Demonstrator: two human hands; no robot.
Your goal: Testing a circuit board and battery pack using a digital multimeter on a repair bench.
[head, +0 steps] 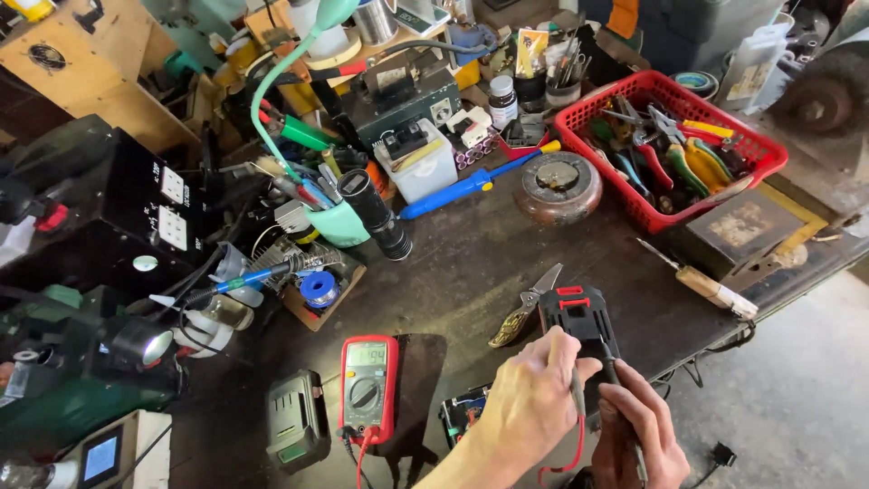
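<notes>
The black battery pack (579, 319) with red latch parts stands on end on the dark workbench (471, 263), at about five o'clock from the middle of the head view. It looks like a rigid plastic shell, probably dense and heavy for its bulk, with smooth sides that could slip; its flat side walls seem the safest place to grasp, away from the red clips and the contact slots on top.

The left hand (534, 398) comes in from six o'clock, fingers curled narrowly around a thin test probe (576, 391) whose red lead (576, 444) loops down beneath it; the knuckles lie against the pack's lower edge. The right hand (643, 430), at four o'clock of the left, pinches a black probe (612, 373) against the pack's side. At nine o'clock of the hands lies a red multimeter (368, 388) with lit display. A pair of snips (525, 308) lies just beside the pack at ten o'clock. A red basket (760, 149) of pliers sits at one o'clock.
</notes>
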